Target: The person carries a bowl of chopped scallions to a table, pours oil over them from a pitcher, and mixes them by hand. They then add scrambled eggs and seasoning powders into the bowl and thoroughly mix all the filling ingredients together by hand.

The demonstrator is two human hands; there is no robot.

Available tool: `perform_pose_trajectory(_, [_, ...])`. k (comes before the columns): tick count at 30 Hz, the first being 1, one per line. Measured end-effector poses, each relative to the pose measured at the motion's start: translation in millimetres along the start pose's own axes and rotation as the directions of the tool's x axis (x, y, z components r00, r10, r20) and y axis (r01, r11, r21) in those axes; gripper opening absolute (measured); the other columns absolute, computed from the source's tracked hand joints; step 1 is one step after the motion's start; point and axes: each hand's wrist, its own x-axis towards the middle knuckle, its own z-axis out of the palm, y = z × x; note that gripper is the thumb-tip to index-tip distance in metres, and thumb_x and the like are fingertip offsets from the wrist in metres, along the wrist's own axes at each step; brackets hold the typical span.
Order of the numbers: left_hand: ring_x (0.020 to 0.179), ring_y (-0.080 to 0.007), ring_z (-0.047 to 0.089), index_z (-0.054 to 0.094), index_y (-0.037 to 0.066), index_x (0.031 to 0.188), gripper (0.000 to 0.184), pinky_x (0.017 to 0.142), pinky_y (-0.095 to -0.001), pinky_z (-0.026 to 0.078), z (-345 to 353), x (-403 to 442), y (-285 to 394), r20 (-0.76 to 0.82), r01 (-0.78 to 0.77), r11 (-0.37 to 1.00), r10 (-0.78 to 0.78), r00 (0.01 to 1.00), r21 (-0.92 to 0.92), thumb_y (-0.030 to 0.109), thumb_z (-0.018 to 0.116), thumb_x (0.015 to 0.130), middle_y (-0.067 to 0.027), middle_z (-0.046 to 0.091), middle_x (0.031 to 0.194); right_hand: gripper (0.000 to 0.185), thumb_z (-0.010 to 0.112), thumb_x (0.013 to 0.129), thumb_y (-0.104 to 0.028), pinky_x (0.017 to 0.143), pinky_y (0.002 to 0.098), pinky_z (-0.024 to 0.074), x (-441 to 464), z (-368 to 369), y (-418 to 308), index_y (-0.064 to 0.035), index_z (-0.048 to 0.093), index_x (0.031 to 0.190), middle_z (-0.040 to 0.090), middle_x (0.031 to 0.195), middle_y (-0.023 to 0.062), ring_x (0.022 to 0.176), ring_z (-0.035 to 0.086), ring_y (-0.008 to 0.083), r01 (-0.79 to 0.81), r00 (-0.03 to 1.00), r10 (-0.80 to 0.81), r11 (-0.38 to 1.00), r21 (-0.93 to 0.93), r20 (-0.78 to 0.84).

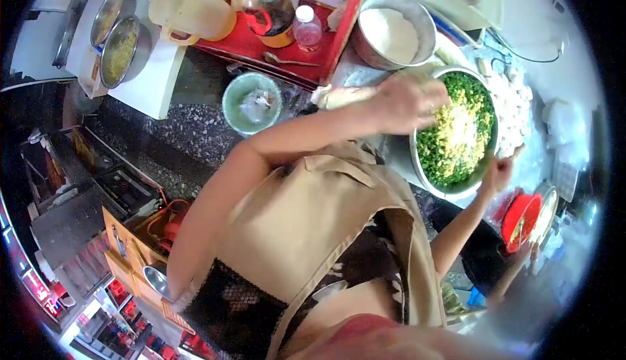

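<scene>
A large metal bowl (418, 158) holds chopped green leaves (435, 151) with crumbled yellow pieces, which look like egg (464, 125), heaped in the middle. Whitish powder or grains show on that heap. My left hand (409, 104) hovers over the bowl's near-left rim, its fingers smeared by motion; whether anything is in them cannot be made out. At the lower right side of the bowl, my right hand (499, 174) is closed on the rim, one finger sticking outward. Behind the greens stands a metal pot (360, 37) with white powder inside.
White lumps (515, 109) lie right of the bowl. Another person's hand (531, 252) is by a red basket (535, 209). A red shelf (225, 52) carries a jug (189, 11), a large jar (264, 1) and a bottle (306, 30). Below is a green bin (229, 109).
</scene>
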Motion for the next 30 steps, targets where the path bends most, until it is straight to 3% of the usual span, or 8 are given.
perform_pose_trajectory(3, [0.089, -0.0197, 0.056, 0.058, 0.009, 0.095, 0.025, 0.074, -0.0308, 0.046, -130.2, -14.5, -21.3, -0.305, 0.354, 0.935, -0.337, 0.891, 0.000, 0.012, 0.064, 0.071, -0.0065, 0.058, 0.096, 0.010, 0.057, 0.076, -0.008, 0.047, 0.0198, 0.0409, 6.0, 20.8, 6.4, 0.0006, 0.055, 0.079, 0.059, 0.088, 0.0106, 0.048, 0.044, 0.0082, -0.039, 0.993, 0.061, 0.976, -0.214, 0.100])
perform_pose_trajectory(7, [0.078, -0.0162, 0.055, 0.057, 0.006, 0.093, 0.018, 0.063, -0.0263, 0.044, -265.9, -32.2, -79.3, -0.579, 0.525, 0.542, -0.084, 0.811, 0.657, 0.006, 0.046, 0.078, -0.0031, 0.057, 0.088, 0.019, 0.058, 0.079, -0.020, 0.044, 0.0221, 0.0373, -4.2, 36.0, 3.2, -0.0022, 0.063, 0.084, 0.058, 0.059, 0.0049, 0.053, 0.052, 0.0116, -0.073, 0.987, 0.053, 0.989, 0.131, 0.149])
perform_pose_trajectory(10, [0.077, -0.0165, 0.056, 0.056, 0.005, 0.094, 0.018, 0.066, -0.0258, 0.045, -294.4, -22.4, -119.5, -0.447, 0.341, 0.907, -0.420, 0.790, -0.249, 0.009, 0.052, 0.077, -0.0038, 0.058, 0.084, 0.040, 0.055, 0.081, -0.039, 0.048, 0.0311, 0.0362, 2.3, 0.1, -36.3, -0.0016, 0.063, 0.071, 0.055, 0.054, 0.0087, 0.048, 0.046, 0.0133, -0.040, 0.991, 0.018, 0.985, -0.166, -0.136])
perform_pose_trajectory(14, [0.081, -0.0292, 0.058, 0.060, 0.001, 0.090, 0.025, 0.072, -0.0333, 0.046, -252.7, 41.0, -75.4, 0.070, 0.655, 0.690, -0.703, 0.707, 0.308, 0.020, 0.058, 0.073, -0.0184, 0.059, 0.089, 0.047, 0.055, 0.079, -0.043, 0.049, 0.0292, 0.0364, 1.6, -15.7, -72.5, 0.0005, 0.055, 0.063, 0.052, 0.053, 0.0080, 0.048, 0.041, 0.0112, -0.056, 0.926, -0.050, 0.963, -0.265, -0.375])
perform_pose_trajectory(15, [0.078, -0.0310, 0.059, 0.062, 0.001, 0.085, 0.026, 0.070, -0.0361, 0.047, -230.1, 38.5, -90.0, 0.095, 0.341, 0.761, -0.464, 0.881, 0.553, 0.023, 0.058, 0.073, -0.0194, 0.060, 0.085, 0.040, 0.059, 0.078, -0.040, 0.050, 0.0279, 0.0375, 6.6, -10.9, -57.9, -0.0003, 0.058, 0.074, 0.056, 0.061, 0.0056, 0.055, 0.047, 0.0106, -0.114, 0.987, 0.088, 0.972, -0.204, -0.132])
perform_pose_trajectory(18, [0.090, -0.0277, 0.058, 0.062, 0.007, 0.092, 0.028, 0.076, -0.0394, 0.046, -159.5, 56.7, -126.0, 0.364, 0.150, 0.630, -0.608, 0.706, 0.762, 0.026, 0.059, 0.073, -0.0143, 0.061, 0.093, 0.035, 0.062, 0.078, -0.028, 0.054, 0.0243, 0.0396, -7.9, 22.4, -22.5, -0.0004, 0.055, 0.097, 0.057, 0.080, 0.0055, 0.066, 0.053, 0.0121, -0.145, 0.975, 0.118, 0.979, 0.140, 0.187])
perform_pose_trajectory(26, [0.091, -0.0340, 0.057, 0.059, -0.001, 0.096, 0.028, 0.078, -0.0439, 0.045, -82.2, 48.5, -317.8, 0.086, 0.473, 0.537, -0.719, 0.689, 0.699, 0.011, 0.048, 0.072, -0.0234, 0.057, 0.095, 0.025, 0.060, 0.080, -0.020, 0.059, 0.0217, 0.0409, -51.2, 34.8, -43.9, -0.0020, 0.057, 0.098, 0.058, 0.081, 0.0032, 0.069, 0.052, 0.0094, -0.163, 0.973, 0.106, 0.946, 0.281, 0.207])
perform_pose_trajectory(30, [0.083, -0.0336, 0.058, 0.064, 0.008, 0.089, 0.027, 0.075, -0.0437, 0.045, -161.5, 89.8, -167.4, 0.052, 0.378, 0.515, -0.641, 0.766, 0.769, 0.029, 0.062, 0.071, -0.0194, 0.060, 0.086, 0.021, 0.058, 0.081, -0.017, 0.059, 0.0187, 0.0405, -56.6, 34.2, -58.5, -0.0008, 0.059, 0.094, 0.059, 0.077, 0.0029, 0.068, 0.052, 0.0072, -0.202, 0.967, 0.081, 0.824, 0.529, 0.243])
